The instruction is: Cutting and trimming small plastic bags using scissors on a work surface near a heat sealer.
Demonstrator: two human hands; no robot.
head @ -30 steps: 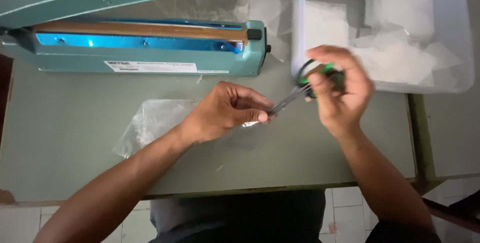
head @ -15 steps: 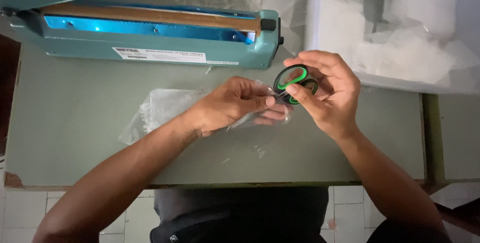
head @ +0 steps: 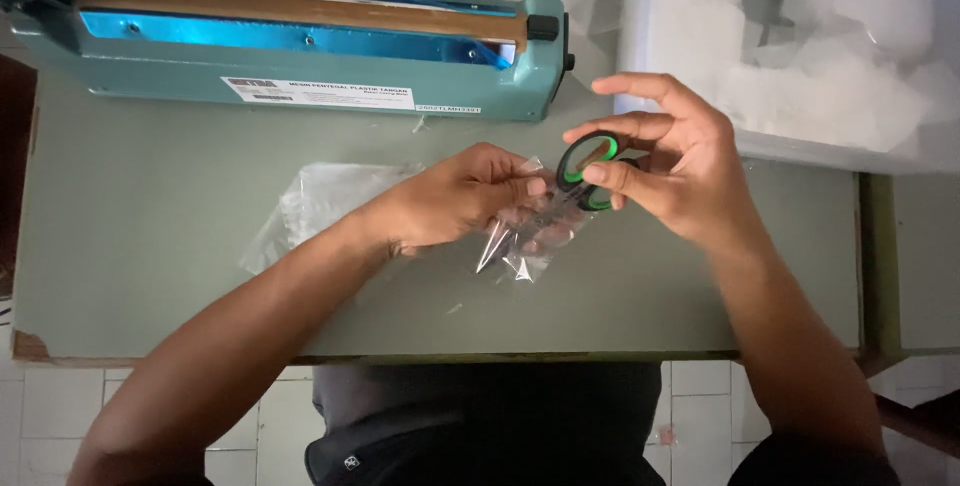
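We see the left hand (head: 462,201) curled, pinching a small clear bag (head: 530,236) just above the grey-green table (head: 150,276). The right hand (head: 680,171) grips green-handled scissors (head: 588,171), upper fingers splayed, at the bag's top. The teal sealer (head: 300,56) sits behind; the near table edge lies close below.

Scissors (head: 585,174) blades hidden behind left hand (head: 462,198); sealer (head: 300,56) cut off left, top edge.
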